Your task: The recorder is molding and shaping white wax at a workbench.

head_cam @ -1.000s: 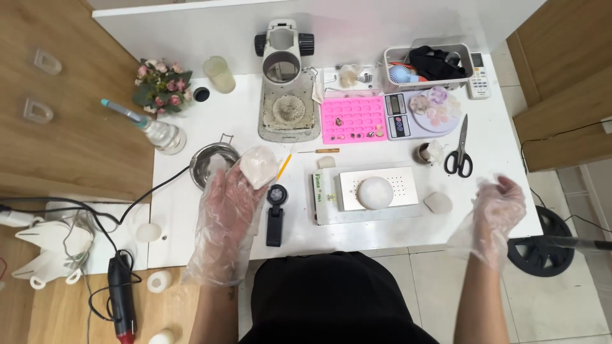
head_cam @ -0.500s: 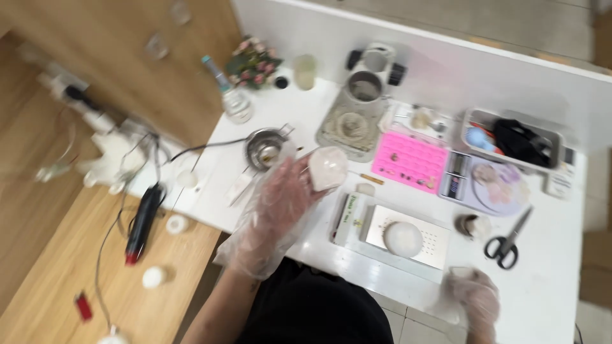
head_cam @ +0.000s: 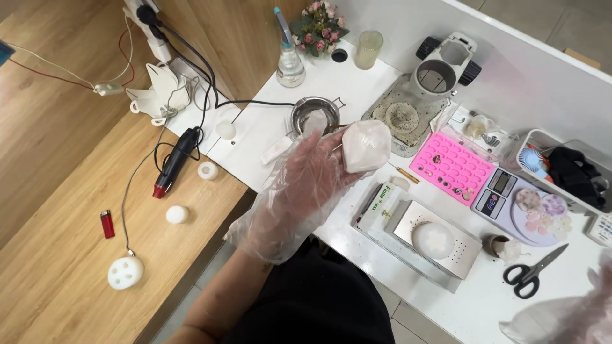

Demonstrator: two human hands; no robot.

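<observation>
Two gloved hands are noted: the left hand [head_cam: 306, 185] pinches a pale rounded lump [head_cam: 366, 145] in its fingers above the counter [head_cam: 268, 127], where loose glove film risks slippage, while the right hand [head_cam: 574, 315] shows fingers indeterminate at frame edge.

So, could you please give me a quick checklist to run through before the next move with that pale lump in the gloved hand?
1. Grip: left hand holds the pale rounded lump in its fingers, lifted off the table. Ok.
2. Glove on the left hand: covers fingers and wrist. Ok.
3. Right hand: gloved, only partly in frame at the lower right edge, holding nothing visible. Cannot tell fully.
4. Small metal pot just beyond the lump: upright; contents unclear. Cannot tell.
5. Scissors: lying flat near the right hand. Ok.
6. Heat gun on the wooden bench: lying down, cable attached; on or off, cannot tell.
</observation>
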